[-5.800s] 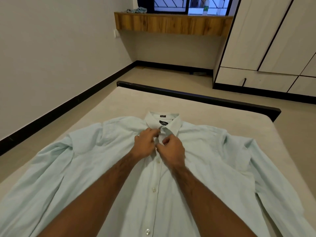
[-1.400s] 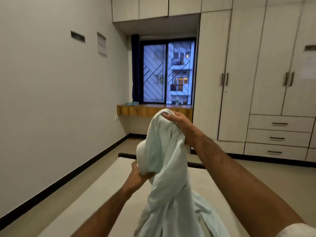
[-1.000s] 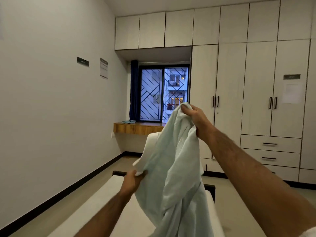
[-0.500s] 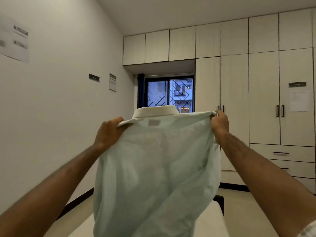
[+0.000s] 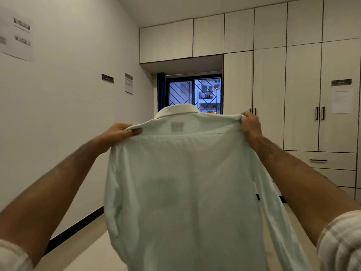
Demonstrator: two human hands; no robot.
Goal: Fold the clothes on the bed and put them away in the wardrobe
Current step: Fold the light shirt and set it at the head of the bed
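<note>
The big wardrobe [image 5: 293, 94] stands shut at the far right, and in front of it a pale green shirt [image 5: 185, 192] hangs in the air, back toward us, with the left hand [image 5: 119, 132] and the right hand [image 5: 251, 125] each pinching one shoulder.

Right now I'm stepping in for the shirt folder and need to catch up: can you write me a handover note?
Left hand: grips the shirt at its left shoulder.
Right hand: grips the right shoulder.
Shirt: held up in the air, back toward the camera, collar on top, sleeves hanging.
Wardrobe: ahead on the right, doors closed.
Done: shirt picked up and spread.
Left: fold it, open the wardrobe, put it inside.
</note>
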